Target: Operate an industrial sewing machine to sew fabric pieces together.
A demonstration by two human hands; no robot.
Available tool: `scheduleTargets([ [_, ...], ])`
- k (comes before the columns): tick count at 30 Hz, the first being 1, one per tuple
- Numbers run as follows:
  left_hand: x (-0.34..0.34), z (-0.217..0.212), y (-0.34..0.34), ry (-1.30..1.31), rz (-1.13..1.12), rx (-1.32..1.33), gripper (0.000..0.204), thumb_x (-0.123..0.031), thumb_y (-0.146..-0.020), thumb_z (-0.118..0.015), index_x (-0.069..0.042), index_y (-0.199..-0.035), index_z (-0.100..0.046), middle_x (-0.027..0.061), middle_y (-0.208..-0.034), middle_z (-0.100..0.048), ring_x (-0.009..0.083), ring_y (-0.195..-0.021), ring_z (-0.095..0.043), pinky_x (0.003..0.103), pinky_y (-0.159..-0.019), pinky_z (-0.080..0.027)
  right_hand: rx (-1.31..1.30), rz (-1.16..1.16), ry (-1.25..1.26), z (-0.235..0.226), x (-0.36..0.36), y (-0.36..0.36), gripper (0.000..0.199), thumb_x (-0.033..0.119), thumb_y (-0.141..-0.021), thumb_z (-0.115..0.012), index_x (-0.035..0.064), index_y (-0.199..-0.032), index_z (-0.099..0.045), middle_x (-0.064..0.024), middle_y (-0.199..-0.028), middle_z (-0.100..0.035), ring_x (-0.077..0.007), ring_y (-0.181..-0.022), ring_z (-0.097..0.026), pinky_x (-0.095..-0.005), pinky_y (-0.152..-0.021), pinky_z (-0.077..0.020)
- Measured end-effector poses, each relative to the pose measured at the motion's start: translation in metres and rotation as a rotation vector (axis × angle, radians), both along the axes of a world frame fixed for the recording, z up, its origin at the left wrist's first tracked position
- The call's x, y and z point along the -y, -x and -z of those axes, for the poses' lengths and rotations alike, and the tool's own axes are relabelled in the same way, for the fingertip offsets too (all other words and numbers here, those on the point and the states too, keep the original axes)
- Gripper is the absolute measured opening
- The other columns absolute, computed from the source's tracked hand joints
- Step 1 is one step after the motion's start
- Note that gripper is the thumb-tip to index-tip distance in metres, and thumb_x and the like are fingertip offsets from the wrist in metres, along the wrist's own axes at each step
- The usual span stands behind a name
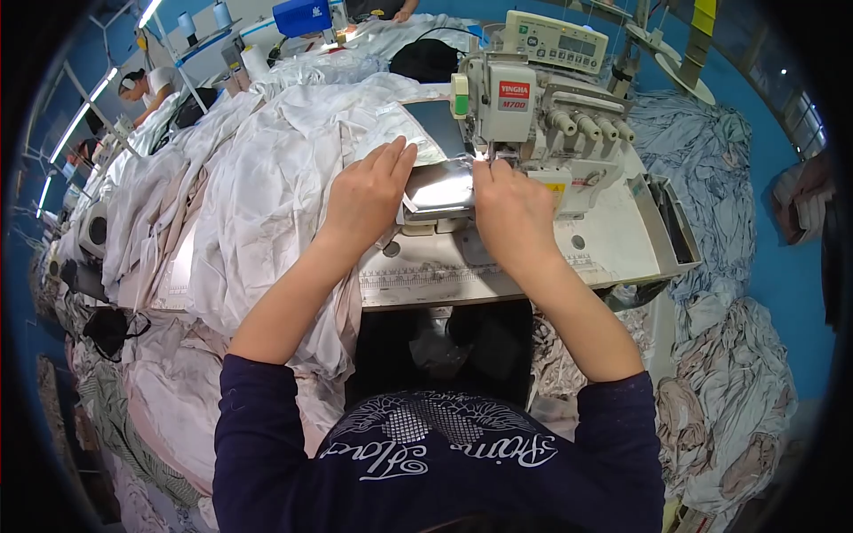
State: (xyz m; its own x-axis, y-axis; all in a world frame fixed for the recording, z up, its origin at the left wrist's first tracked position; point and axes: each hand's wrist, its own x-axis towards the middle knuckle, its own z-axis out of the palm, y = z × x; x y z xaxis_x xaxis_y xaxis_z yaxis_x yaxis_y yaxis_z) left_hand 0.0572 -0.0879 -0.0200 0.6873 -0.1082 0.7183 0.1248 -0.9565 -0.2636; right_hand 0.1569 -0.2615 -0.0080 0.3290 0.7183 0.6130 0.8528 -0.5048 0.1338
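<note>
White thin fabric (pixel 267 169) is heaped over the left side of the sewing table, and its edge runs under my left hand (pixel 369 191). That hand lies on the cloth with its fingers stretched out and close together, beside the shiny metal plate (pixel 442 190) of an overlock sewing machine (pixel 508 102). At the plate's right side, my right hand (pixel 517 211) has its fingers bent and pressed together just below the needle area. Whatever its fingertips hold is hidden.
A control panel (pixel 557 43) tops the machine. An open bin (pixel 673 222) hangs at the table's right edge. Piled grey-blue cloth (pixel 697 178) and pale cloth (pixel 729 400) lie to the right. Another person (pixel 158 87) works at the far left. A black mask (pixel 108 331) hangs at the left.
</note>
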Motion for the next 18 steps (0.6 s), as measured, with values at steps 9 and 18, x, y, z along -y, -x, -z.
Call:
scheduleTargets([
  [9, -0.02, -0.001, 0.033, 0.595, 0.141, 0.061, 0.037, -0.001, -0.073, -0.053, -0.006, -0.109, -0.061, 0.0138, -0.104, -0.065, 0.0277, -0.094, -0.063, 0.032, -0.078, -0.05, -0.492, -0.186, -0.487, 0.025, 0.084, -0.019, 0.031, 0.011, -0.076, -0.07, 0.0061, -0.105, -0.064, -0.0048, -0.077, -0.06, -0.0126, -0.058, -0.052, -0.0232, -0.056, -0.0441],
  [18, -0.22, 0.047, 0.29, 1.257, -0.595, 0.687, 0.041, -0.024, -0.092, -0.05, 0.006, -0.12, -0.051, 0.0191, -0.111, -0.06, 0.0264, -0.103, -0.056, 0.037, -0.084, -0.045, -0.521, 0.464, -0.542, 0.098, 0.205, -0.12, 0.033, 0.02, -0.081, -0.061, 0.0051, -0.111, -0.062, -0.0116, -0.083, -0.06, -0.023, -0.072, -0.058, -0.0349, -0.067, -0.0464],
])
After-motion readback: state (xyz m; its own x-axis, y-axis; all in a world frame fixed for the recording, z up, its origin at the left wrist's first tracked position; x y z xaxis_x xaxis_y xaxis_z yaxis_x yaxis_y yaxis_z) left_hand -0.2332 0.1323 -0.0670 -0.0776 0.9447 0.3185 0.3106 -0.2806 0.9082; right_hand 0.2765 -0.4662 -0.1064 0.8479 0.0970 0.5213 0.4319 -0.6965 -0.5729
